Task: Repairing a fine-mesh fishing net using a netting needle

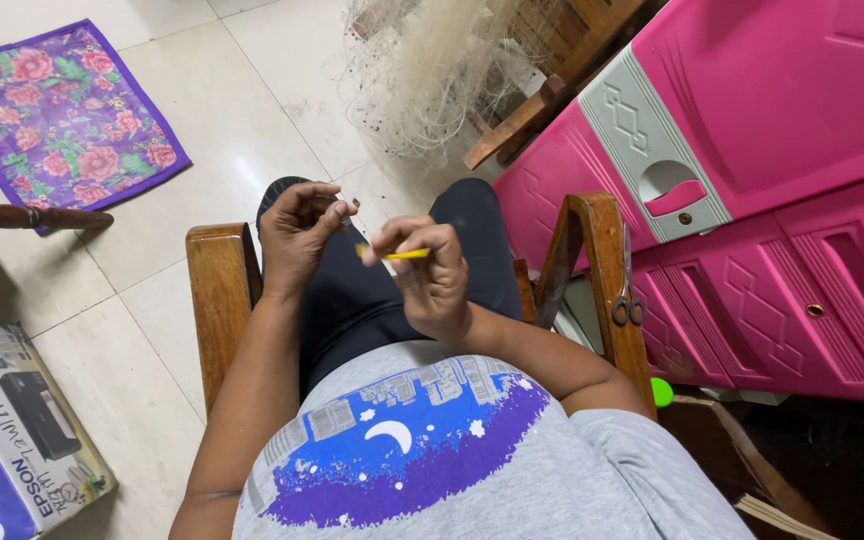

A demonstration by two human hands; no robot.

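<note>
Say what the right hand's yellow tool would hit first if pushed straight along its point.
Likely the left hand: the yellow tool in the right hand points at its fingers, with only a small gap between. Depth is uncertain.

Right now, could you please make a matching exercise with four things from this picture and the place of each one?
Things:
1. thin yellow stick
2. metal scissors with dark handles
3. purple mat with pink flowers
4. pale tangled fishing net

Places:
A. on the tiled floor at the upper left
B. hanging at the right wooden armrest
C. pinched in the right hand
D. piled beyond the knees, by a wooden frame

Pairs: 1-C, 2-B, 3-A, 4-D
</note>
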